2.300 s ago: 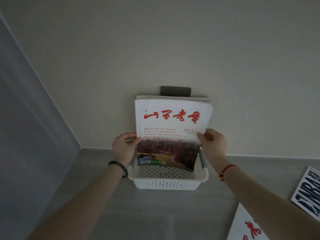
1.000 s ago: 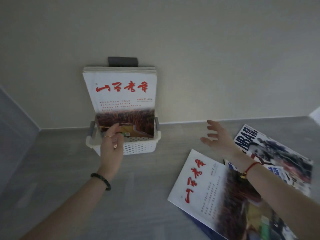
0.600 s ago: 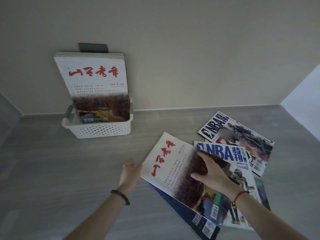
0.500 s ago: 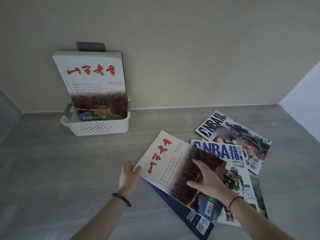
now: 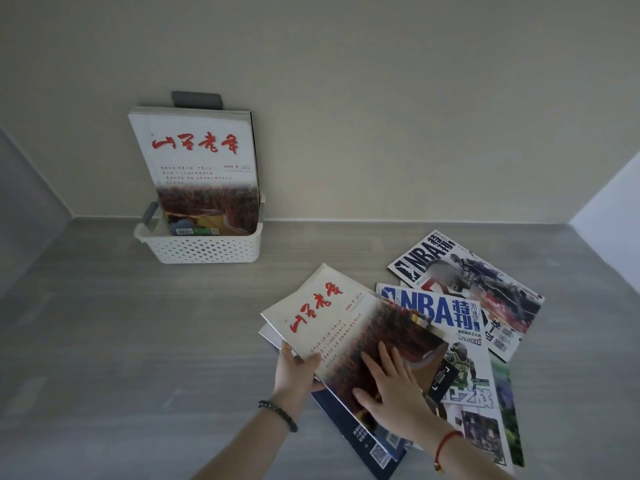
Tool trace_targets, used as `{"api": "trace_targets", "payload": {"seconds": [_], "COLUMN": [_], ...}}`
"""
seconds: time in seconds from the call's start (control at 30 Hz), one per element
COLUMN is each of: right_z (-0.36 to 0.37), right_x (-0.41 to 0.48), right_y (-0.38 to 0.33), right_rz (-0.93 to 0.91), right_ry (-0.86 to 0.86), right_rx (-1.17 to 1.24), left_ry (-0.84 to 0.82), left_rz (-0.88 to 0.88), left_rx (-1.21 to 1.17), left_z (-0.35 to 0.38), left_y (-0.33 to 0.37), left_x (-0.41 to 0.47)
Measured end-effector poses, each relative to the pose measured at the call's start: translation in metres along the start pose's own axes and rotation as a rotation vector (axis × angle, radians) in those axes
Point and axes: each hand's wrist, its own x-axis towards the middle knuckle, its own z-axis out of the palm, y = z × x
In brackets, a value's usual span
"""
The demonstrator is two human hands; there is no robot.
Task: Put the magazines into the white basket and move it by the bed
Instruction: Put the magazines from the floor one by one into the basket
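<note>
My left hand point(image 5: 298, 370) grips the edge of the white red-lettered magazine point(image 5: 349, 336); my right hand point(image 5: 393, 388) lies flat, open, on its cover, on the grey tabletop point(image 5: 138, 341).

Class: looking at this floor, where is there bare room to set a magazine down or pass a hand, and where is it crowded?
Free: the wide floor strip left of the left hand, in front of the white basket, and the gap between the basket and the fanned magazines. Crowded: the lower right, where the magazines overlap under the right hand, and the basket itself, filled by upright magazines.
</note>
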Motion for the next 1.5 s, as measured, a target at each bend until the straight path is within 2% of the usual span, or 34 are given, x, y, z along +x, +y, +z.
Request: {"api": "trace_targets", "payload": {"seconds": [0.1, 0.2, 0.3, 0.4, 0.63, 0.77, 0.9, 1.17, 1.33, 1.5], "right_z": [-0.016, -0.052, -0.099, -0.135, -0.191, -0.225, -0.252, -0.249, -0.222, -0.191], "right_x": [-0.001, 0.009, 0.024, 0.042, 0.088, 0.125, 0.166, 0.244, 0.273, 0.291], "right_y": [-0.002, -0.007, -0.022, -0.041, -0.102, -0.159, -0.208, -0.244, -0.245, -0.239], "right_rz": [0.032, 0.043, -0.037, -0.109, -0.163, -0.247, -0.272, -0.145, -0.055, 0.032], "right_ry": [-0.041, 0.105, 0.21, 0.17, 0.351, 0.554, 0.662, 0.734, 0.682, 0.634], "right_rx": [0.227, 0.428, 0.703, 0.912, 0.794, 0.886, 0.904, 0.72, 0.734, 0.72], "left_ry": [-0.057, -0.201, -0.314, -0.349, -0.121, 0.001, 0.091, 0.242, 0.287, 0.33], "left_rz": [0.093, 0.241, 0.353, 0.447, 0.692, 0.829, 0.913, 0.835, 0.737, 0.643], "left_rx": [0.044, 0.126, 0.226, 0.306, 0.346, 0.28, 0.322, 0.317, 0.242, 0.272], "left_z": [-0.002, -0.016, -0.036, -0.057, -0.114, -0.14, -0.169, -0.207, -0.216, -0.226], "left_y": [0.019, 0.055, 0.096, 0.137, 0.236, 0.298, 0.35, 0.372, 0.349, 0.327], "left_x": [-0.006, -0.008, -0.009, -0.01, 0.004, 0.025, 0.058, 0.141, 0.187, 0.216]}}
